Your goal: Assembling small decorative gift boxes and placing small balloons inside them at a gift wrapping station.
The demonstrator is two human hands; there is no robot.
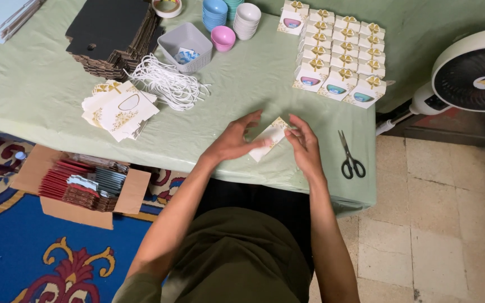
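A flat white card box blank with gold print (270, 138) lies tilted on the pale green tablecloth (40, 84), held from both sides. My left hand (233, 140) grips its left edge with fingers curled over it. My right hand (305, 145) pinches its right end. Black-handled scissors (350, 157) lie just right of my right hand. A loose stack of the same flat blanks (120, 110) rests to the left. Several folded white boxes with gold bows (338, 53) stand in rows at the back right.
White cords (166, 84) are heaped by a grey basket (185, 46). Stacked small bowls (231, 19) and dark cardboard sheets (116, 33) sit at the back. A white fan (472, 73) stands right of the table. An open carton of red cards (79, 185) sits on the floor.
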